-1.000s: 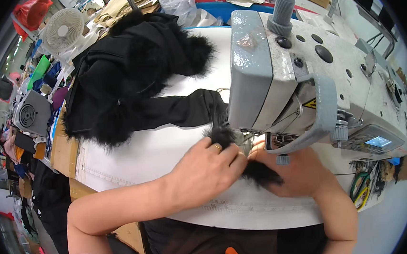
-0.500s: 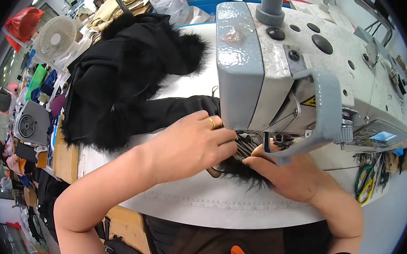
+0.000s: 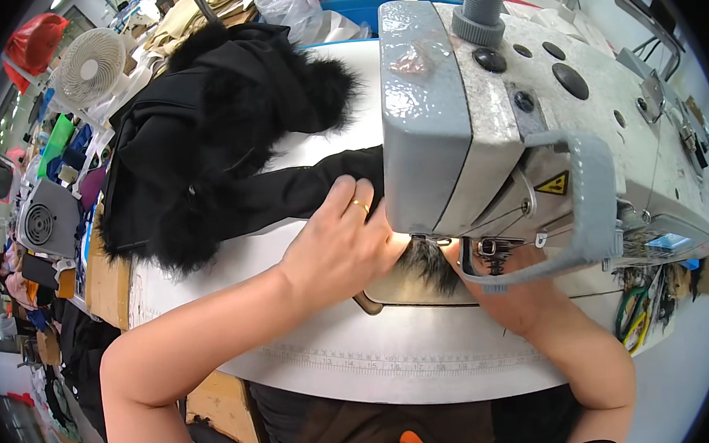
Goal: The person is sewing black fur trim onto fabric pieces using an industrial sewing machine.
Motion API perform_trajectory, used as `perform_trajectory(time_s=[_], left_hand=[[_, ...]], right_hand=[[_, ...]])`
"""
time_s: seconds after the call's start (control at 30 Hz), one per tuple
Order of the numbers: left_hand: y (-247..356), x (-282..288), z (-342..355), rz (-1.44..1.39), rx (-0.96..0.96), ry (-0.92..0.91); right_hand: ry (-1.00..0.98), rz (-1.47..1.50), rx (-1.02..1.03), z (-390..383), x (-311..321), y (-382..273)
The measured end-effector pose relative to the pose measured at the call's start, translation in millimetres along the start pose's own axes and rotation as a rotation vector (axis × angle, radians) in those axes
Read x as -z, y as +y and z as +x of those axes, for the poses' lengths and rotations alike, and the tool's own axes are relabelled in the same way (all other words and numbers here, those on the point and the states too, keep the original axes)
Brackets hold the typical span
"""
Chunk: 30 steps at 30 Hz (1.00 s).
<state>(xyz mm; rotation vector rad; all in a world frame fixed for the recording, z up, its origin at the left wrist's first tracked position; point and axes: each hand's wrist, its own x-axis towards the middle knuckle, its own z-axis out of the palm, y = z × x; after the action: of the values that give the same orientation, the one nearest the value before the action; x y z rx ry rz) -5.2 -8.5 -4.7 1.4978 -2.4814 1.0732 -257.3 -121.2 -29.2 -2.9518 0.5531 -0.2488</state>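
Note:
A black garment with fluffy fur trim (image 3: pixel 223 140) is heaped on the white sewing table, and a narrow band of it runs to the sewing machine (image 3: pixel 479 112). My left hand (image 3: pixel 344 243), with a ring on one finger, is closed on this band left of the machine head, its fingertips partly hidden. Black fur (image 3: pixel 431 267) sticks out below the presser foot area, over the metal plate. My right hand (image 3: pixel 514 288) is on the other side of the fur, beneath the grey curved guard (image 3: pixel 590 203); its fingers are hidden behind the machine parts.
Scissors with green and yellow handles (image 3: pixel 633 320) lie at the table's right edge among dark thread scraps. A printed ruler scale (image 3: pixel 366 362) follows the front edge. A white fan (image 3: pixel 90 67) and a clear plastic bag (image 3: pixel 287 2) stand farther back.
Both hands have moved slightly away toward the far side, the right further under the guard. Fur that stretched across the plate's front has shifted back beneath the machine head, baring the plate.

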Motion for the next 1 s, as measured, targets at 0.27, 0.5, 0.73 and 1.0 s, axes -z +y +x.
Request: perform_trajectory(time_s=[0.27, 0.5, 0.73, 1.0], left_hand=[[16.8, 31.0, -6.0, -0.097, -0.068, -0.251], [16.8, 31.6, -2.8, 0.02, -0.133, -0.261], [18.6, 26.3, 1.7, -0.096, -0.069, -0.201], [25.0, 10.9, -1.6, -0.094, -0.033, -0.102]], right_hand=[[0.164, -0.107, 0.163, -0.3, 14.5, -11.9], [-0.019, -0.16, 0.162, -5.2, 15.1, -7.3], [-0.226, 0.052, -0.045, -1.5, 20.0, -1.3], [0.104, -0.028, 0.079, -5.8, 10.7, 6.9]])
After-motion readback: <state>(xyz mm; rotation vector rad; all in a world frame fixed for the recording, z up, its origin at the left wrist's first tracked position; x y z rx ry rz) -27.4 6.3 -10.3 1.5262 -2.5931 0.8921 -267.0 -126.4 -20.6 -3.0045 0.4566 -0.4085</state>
